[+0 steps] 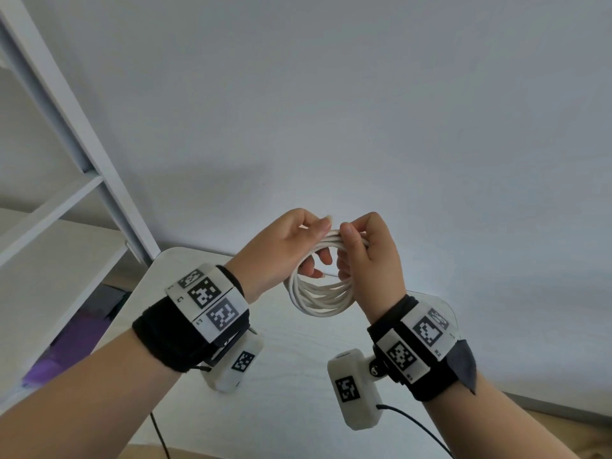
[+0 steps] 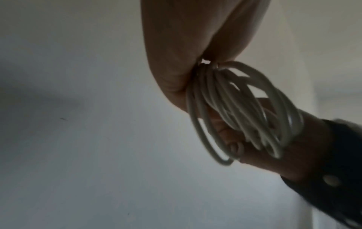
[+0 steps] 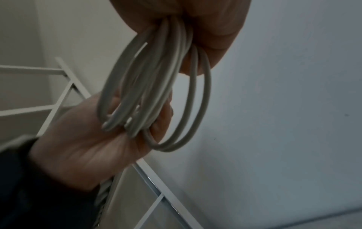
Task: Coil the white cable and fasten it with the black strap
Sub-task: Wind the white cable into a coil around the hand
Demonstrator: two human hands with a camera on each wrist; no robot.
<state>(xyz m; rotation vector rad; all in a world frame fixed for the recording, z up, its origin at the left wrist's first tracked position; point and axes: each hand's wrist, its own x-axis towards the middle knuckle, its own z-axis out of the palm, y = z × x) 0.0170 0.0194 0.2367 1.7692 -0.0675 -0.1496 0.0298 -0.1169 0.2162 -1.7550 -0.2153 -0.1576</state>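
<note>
The white cable is wound into a coil of several loops and held up in the air above the table. My left hand grips the top of the coil from the left, thumb over it and fingers curled through the loops. My right hand grips the same top part from the right, fingers curled round the bundle. In the left wrist view the cable hangs from my palm, and in the right wrist view the cable hangs in long loops. No black strap shows in any view.
A white table lies below my hands, its far edge against a pale wall. A white shelf frame stands at the left. Black leads run from the wrist cameras.
</note>
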